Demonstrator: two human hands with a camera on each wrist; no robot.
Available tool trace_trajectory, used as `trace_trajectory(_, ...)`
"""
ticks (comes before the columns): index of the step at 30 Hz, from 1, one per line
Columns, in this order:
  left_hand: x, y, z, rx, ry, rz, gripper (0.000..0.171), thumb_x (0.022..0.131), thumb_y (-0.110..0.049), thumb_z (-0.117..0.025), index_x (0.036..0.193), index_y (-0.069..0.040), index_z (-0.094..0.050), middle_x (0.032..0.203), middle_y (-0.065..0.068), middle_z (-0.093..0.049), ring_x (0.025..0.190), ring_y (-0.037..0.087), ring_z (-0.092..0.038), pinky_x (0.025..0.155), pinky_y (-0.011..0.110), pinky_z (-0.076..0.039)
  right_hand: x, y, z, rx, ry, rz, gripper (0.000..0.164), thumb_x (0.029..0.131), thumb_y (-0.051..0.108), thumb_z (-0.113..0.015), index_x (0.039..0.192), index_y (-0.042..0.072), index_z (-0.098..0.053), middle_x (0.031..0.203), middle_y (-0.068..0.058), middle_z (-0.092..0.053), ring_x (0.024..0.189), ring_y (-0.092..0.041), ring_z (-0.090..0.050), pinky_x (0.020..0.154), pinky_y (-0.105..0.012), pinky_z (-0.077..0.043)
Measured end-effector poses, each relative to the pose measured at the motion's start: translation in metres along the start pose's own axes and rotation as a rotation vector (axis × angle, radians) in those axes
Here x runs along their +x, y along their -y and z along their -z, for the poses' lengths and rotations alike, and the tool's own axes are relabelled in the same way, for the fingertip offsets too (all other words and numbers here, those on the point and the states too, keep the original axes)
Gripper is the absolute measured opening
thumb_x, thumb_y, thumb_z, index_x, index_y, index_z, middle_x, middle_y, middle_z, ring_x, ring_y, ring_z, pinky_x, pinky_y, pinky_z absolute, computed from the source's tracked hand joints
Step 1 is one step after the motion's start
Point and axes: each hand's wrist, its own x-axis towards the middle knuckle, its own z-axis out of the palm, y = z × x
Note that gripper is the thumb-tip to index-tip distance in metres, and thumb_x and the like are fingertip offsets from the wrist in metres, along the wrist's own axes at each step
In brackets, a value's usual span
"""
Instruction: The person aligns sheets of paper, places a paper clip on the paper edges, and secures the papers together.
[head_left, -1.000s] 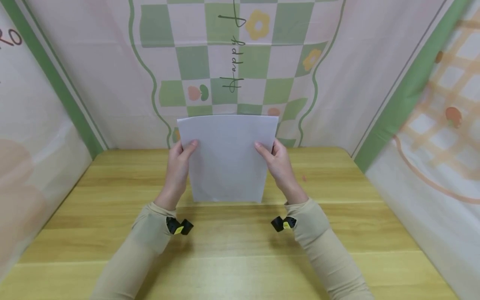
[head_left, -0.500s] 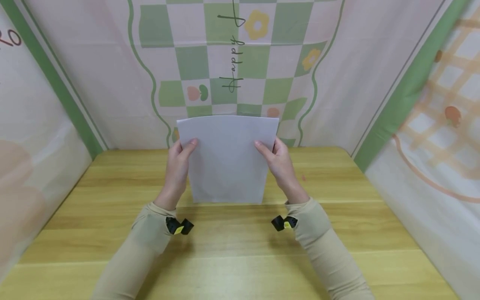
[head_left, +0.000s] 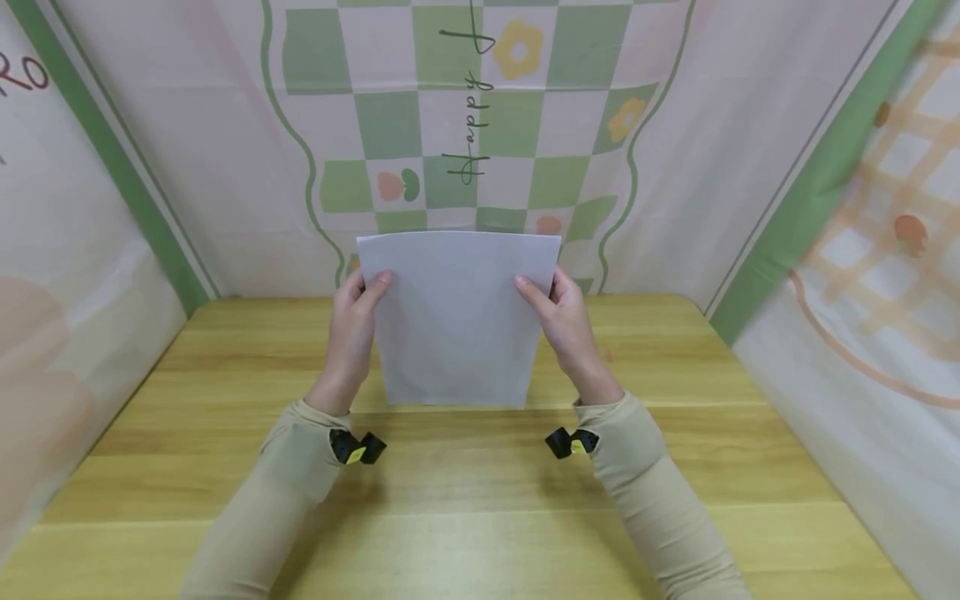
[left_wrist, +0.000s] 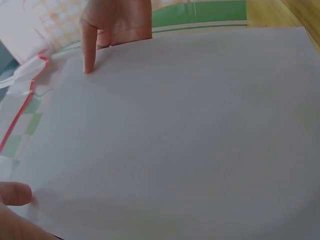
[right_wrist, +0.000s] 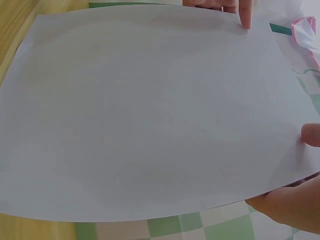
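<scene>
A blank white sheet of paper (head_left: 457, 325) is held up above the table, its far edge slightly bowed. My left hand (head_left: 351, 329) pinches its left edge, thumb on the near face and fingers behind. On the opposite edge my right hand (head_left: 566, 325) grips in the same way. In the left wrist view the paper (left_wrist: 180, 135) fills most of the picture, with the right hand (left_wrist: 120, 22) at its top edge. The right wrist view has the paper (right_wrist: 155, 115) with the right hand (right_wrist: 295, 207) at lower right. The fingers behind the paper are mostly hidden.
Below lies a wooden table (head_left: 465, 508) with rounded far corners. A curtain with green checks (head_left: 510, 121) hangs behind it, and printed fabric walls stand on both sides. Each wrist carries a small black camera, such as the left wrist camera (head_left: 357, 448).
Both hands keep their hold on the paper, which stays almost in place. The hands have shifted very slightly apart and upward, and the view has moved a little.
</scene>
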Motion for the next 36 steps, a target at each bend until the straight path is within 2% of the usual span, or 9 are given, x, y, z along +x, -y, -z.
trace_trajectory(11,-0.001,-0.002,-0.002,-0.012,0.004,0.022,0.033,0.099,-0.02,-0.046,0.125,-0.001,-0.054,0.109,0.002,-0.059,0.102,0.015,-0.053,0.091,0.032,-0.037,0.001,0.003,-0.002,0.01,0.003,-0.002,0.032,0.096,0.018,-0.054,0.125,0.003,-0.049,0.114,-0.002,-0.058,0.103,-0.013,-0.056,0.093,-0.029,-0.041)
trace_trajectory(16,-0.002,-0.007,-0.002,-0.023,-0.012,0.008,0.033,0.098,-0.018,-0.046,0.124,0.002,-0.054,0.108,0.001,-0.059,0.103,0.014,-0.052,0.093,0.031,-0.036,0.001,0.006,-0.002,0.012,0.002,0.009,0.032,0.096,0.018,-0.054,0.125,0.003,-0.049,0.114,-0.002,-0.058,0.103,-0.013,-0.056,0.093,-0.029,-0.041)
trace_trajectory(23,-0.004,-0.011,-0.002,-0.042,-0.004,-0.014,0.03,0.097,-0.017,-0.048,0.121,0.0,-0.055,0.102,-0.001,-0.059,0.094,0.014,-0.055,0.086,0.031,-0.04,0.002,0.009,-0.002,0.008,0.005,0.025,0.033,0.096,0.018,-0.055,0.125,0.003,-0.049,0.113,-0.002,-0.058,0.102,-0.014,-0.056,0.09,-0.029,-0.042)
trace_trajectory(36,-0.002,-0.015,-0.001,-0.039,-0.01,-0.029,0.029,0.098,-0.018,-0.047,0.118,0.001,-0.056,0.104,-0.001,-0.06,0.095,0.014,-0.055,0.087,0.031,-0.04,0.002,0.011,-0.003,0.015,-0.012,0.041,0.031,0.095,0.018,-0.055,0.123,0.003,-0.05,0.111,-0.001,-0.059,0.1,-0.014,-0.056,0.088,-0.028,-0.043)
